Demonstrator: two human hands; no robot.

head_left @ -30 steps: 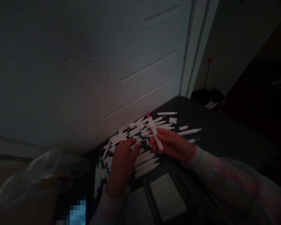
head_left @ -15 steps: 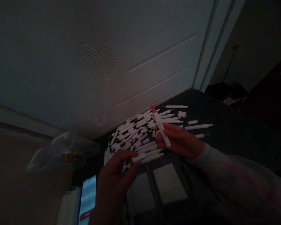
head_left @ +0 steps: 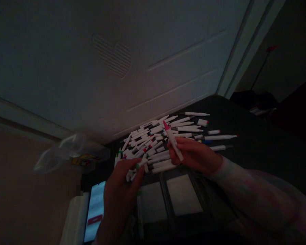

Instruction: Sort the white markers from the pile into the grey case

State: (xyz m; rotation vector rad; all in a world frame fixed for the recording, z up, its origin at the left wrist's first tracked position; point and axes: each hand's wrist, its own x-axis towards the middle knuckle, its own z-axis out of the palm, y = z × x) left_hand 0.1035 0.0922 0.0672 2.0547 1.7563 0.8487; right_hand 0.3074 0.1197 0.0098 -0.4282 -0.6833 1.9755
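My right hand is closed around a white marker with a pink tip. The marker is uncapped and tilted, its pink end pointing up and left. Between the thumb and fingers of my left hand is a short white marker cap with a green band. A heap of white markers and loose caps lies just behind both hands. Below them is a dark case with two pale rectangular panels. One green-ended marker stands along the case's left side.
A lit phone lies at the lower left beside a white roll-like object. Behind it sits a clear plastic bag with something yellow. The dark table meets a pale panel with a heart relief. Light is dim.
My left hand has drawn left, away from the markers, with the green-banded cap. My right hand keeps hold of the pink marker, nearly in place. The whole view has shifted slightly.
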